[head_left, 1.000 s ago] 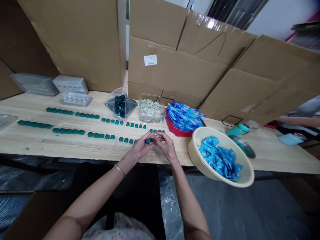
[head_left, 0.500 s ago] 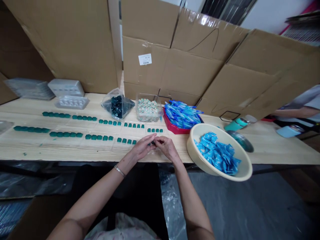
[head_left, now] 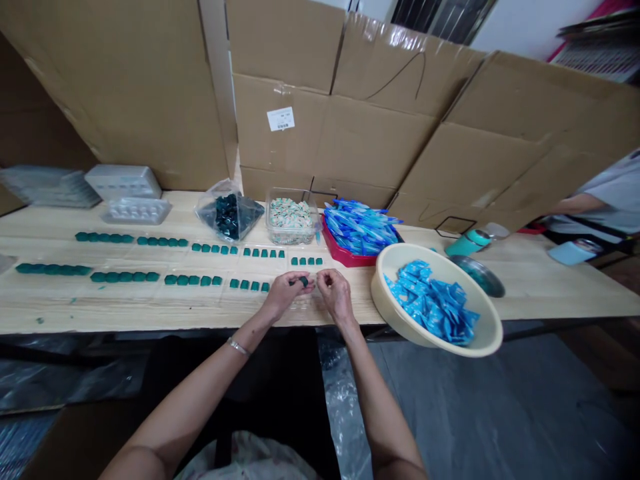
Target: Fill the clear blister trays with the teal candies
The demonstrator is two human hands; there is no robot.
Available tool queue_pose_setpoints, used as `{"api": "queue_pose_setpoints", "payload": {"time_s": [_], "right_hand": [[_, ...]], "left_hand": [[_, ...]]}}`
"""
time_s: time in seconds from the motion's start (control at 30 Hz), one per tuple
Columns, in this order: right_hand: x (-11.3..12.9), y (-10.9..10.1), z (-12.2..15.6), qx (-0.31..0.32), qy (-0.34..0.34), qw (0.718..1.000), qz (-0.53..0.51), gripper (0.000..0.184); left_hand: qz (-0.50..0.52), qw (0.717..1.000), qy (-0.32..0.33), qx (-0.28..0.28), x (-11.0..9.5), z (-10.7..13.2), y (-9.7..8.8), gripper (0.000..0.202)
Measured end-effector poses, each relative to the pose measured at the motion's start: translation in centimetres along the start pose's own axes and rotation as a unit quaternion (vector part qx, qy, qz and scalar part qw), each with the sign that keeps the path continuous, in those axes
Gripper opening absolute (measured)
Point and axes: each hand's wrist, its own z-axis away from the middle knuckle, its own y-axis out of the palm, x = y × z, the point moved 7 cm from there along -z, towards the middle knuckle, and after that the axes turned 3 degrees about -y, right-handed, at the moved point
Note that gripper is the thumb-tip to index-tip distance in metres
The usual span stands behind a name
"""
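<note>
My left hand [head_left: 286,293] is closed around a small dark green block [head_left: 303,282] near the table's front edge. Just right of it, my right hand [head_left: 336,293] has thumb and fingertips pinched together; whatever lies between them is too small to name. Two rows of green blocks run off to the left in clear trays: a back row [head_left: 214,249] and a front row [head_left: 193,281]. A short group of green blocks [head_left: 307,261] lies just beyond my hands.
Right of my hands, a cream basin [head_left: 437,340] holds blue packets. Behind stand a red tray [head_left: 345,255] of blue pens, a clear tub [head_left: 291,233] of small pale pieces, and a bag [head_left: 230,213] of dark pieces. Cardboard [head_left: 375,133] walls the back. Another person's arm [head_left: 575,203] shows far right.
My hands have drawn apart, the right one moving slightly right with its fingers pinched. The green block in my left hand now shows more clearly. The whole view has shifted slightly.
</note>
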Motion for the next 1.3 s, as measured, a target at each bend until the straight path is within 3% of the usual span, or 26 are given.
{"api": "queue_pose_setpoints", "payload": {"time_s": [0.17, 0.27, 0.47, 0.63, 0.83, 0.93, 1.03, 1.13, 1.3], "right_hand": [[-0.7, 0.0, 0.0, 0.044, 0.066, 0.988, -0.136, 0.021], [-0.1, 0.4, 0.1, 0.098, 0.041, 0.980, -0.168, 0.022], [-0.3, 0.2, 0.6, 0.104, -0.004, 0.975, -0.198, 0.018], [0.0, 0.5, 1.4, 0.150, -0.019, 0.963, -0.225, 0.020], [-2.1, -0.3, 1.4, 0.095, 0.072, 0.962, -0.245, 0.020], [-4.1, -1.7, -0.4, 0.015, 0.081, 0.983, -0.166, 0.022], [-5.3, -2.5, -2.9, -0.032, 0.028, 0.998, -0.042, 0.018], [-6.1, -1.5, -4.7, 0.001, -0.010, 0.998, 0.058, 0.017], [-7.6, 0.8, -5.8, 0.078, -0.007, 0.979, 0.187, 0.019]], "left_hand": [[-0.019, 1.000, 0.010, 0.006, -0.5, -0.1, -0.2, 0.022], [-0.028, 0.999, 0.010, 0.030, -0.7, 0.0, 0.0, 0.026], [-0.095, 0.992, -0.016, 0.077, -0.8, 0.2, 0.2, 0.037], [-0.148, 0.982, -0.062, 0.103, 0.1, 0.1, 0.2, 0.035], [-0.186, 0.977, -0.036, 0.094, 0.6, -0.3, 0.3, 0.035], [-0.205, 0.977, -0.002, 0.063, 0.7, -0.9, 0.0, 0.034], [-0.218, 0.975, 0.015, 0.035, 1.1, -1.4, -0.5, 0.027], [-0.230, 0.972, 0.020, 0.044, 1.4, -1.5, -0.6, 0.022], [-0.233, 0.971, 0.002, 0.049, 1.4, -1.4, -1.1, 0.021]]}}
